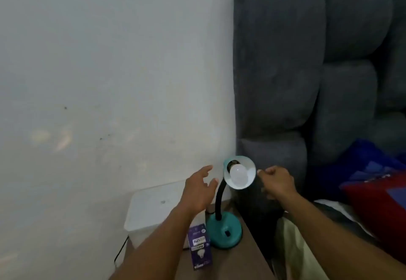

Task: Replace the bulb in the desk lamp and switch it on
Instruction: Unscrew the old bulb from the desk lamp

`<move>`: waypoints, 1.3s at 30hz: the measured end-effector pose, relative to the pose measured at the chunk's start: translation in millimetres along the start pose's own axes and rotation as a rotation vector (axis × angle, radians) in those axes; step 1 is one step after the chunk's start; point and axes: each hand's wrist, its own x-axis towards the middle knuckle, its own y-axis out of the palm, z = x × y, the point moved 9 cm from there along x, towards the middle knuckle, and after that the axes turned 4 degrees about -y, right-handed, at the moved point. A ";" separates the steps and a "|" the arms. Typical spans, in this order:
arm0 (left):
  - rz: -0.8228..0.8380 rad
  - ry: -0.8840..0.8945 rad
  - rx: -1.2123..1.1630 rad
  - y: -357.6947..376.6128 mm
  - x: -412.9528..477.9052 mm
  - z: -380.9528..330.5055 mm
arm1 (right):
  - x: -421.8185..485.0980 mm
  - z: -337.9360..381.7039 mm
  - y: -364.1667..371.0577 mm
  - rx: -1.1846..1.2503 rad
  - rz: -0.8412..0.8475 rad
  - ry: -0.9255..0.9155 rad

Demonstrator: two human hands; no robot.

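A teal desk lamp stands on a brown bedside table (237, 264), with a round base (224, 229), a black bendable neck and a teal shade (249, 171) that faces me. A white bulb (239, 175), unlit, sits in the shade's socket. My left hand (198, 188) hovers just left of the shade, fingers spread, holding nothing. My right hand (277, 182) is at the shade's right rim with its fingers curled; I cannot make out whether the fingertips pinch the rim. A purple bulb box (199, 250) lies on the table by the lamp base.
A white lidded bin (153, 211) stands left of the table against the pale wall. A grey padded headboard (307, 70) rises right behind the lamp. Blue and red bedding (377, 191) lies at the right. A black cord (119, 253) hangs down beside the bin.
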 end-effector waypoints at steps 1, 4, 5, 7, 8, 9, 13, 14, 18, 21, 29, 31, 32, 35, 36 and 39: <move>0.003 0.010 -0.021 7.1 11.1 -3.2 | 6.8 2.7 4.1 0.067 -0.004 0.009; 0.007 0.024 -0.046 26.3 44.0 -3.0 | 24.4 6.0 29.3 0.097 0.013 0.061; 0.009 0.025 -0.048 33.7 55.1 0.7 | 30.2 4.4 42.0 0.074 0.032 0.069; 0.022 0.017 -0.064 46.4 71.4 9.0 | 41.4 -2.7 66.0 -0.009 0.047 0.061; 0.036 0.021 -0.070 51.7 77.5 13.4 | 46.2 -8.6 77.4 -0.035 0.054 0.058; 0.038 0.022 -0.085 56.7 83.6 21.1 | 46.1 -9.8 84.8 -0.035 0.045 0.050; 0.014 0.044 -0.142 61.2 97.8 38.3 | 37.8 0.1 87.3 -0.104 0.016 -0.008; 0.021 0.046 -0.144 60.6 98.7 39.0 | 38.3 3.6 86.3 -0.139 0.014 -0.057; 0.035 0.049 -0.147 59.0 97.4 38.8 | 36.0 14.6 78.9 -0.184 -0.018 -0.248; 0.026 0.042 -0.141 61.4 96.4 38.1 | 30.3 8.2 75.2 -0.284 -0.051 -0.184; 0.023 0.035 -0.160 58.8 95.8 37.7 | 30.7 17.0 82.0 -0.376 -0.107 -0.305; 0.022 0.033 -0.163 59.3 96.5 38.3 | 32.3 18.5 83.5 -0.379 -0.097 -0.326; 0.021 0.036 -0.167 59.7 97.0 38.2 | 32.5 19.6 84.4 -0.392 -0.095 -0.347; 0.014 0.044 -0.170 60.0 99.0 36.8 | 28.3 28.6 92.2 -0.512 -0.071 -0.474; 0.013 0.043 -0.163 60.2 100.0 36.8 | 26.3 31.7 94.2 -0.548 -0.073 -0.525; 0.016 0.044 -0.167 60.4 99.6 36.2 | 27.5 31.4 93.6 -0.574 -0.073 -0.594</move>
